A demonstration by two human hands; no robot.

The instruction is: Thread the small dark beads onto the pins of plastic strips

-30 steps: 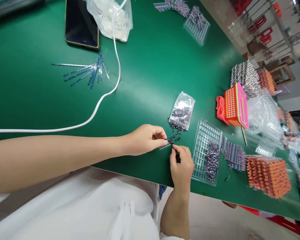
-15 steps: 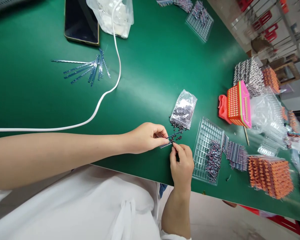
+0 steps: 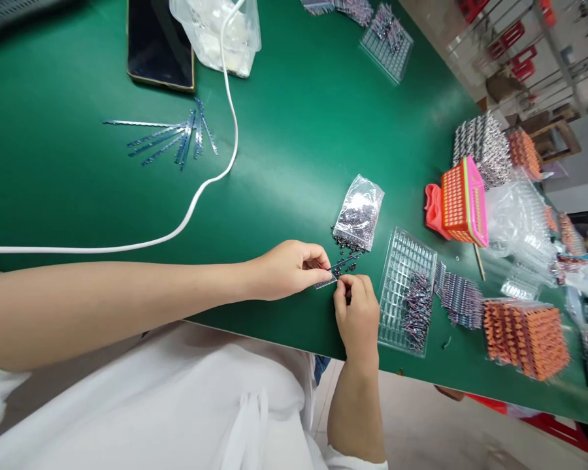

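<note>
My left hand is closed in a pinch around a thin dark strip, which sticks out to the right past the fingertips. Under those fingers a short flat piece with a row of small parts shows in part. My right hand has thumb and forefinger pressed together by the end of that piece; whatever they pinch is too small to make out. Small dark bead-like parts lie loose just beyond both hands, spilling from a clear plastic bag.
Right of my hands lies a clear tray with a heap of thin parts. Farther right are an orange stack and an orange-pink basket. A white cable, blue strips and a phone lie to the left.
My right hand has shifted slightly, its fingers curling closer around the pinch. The left hand keeps its hold, and the whole view has drifted a little.
</note>
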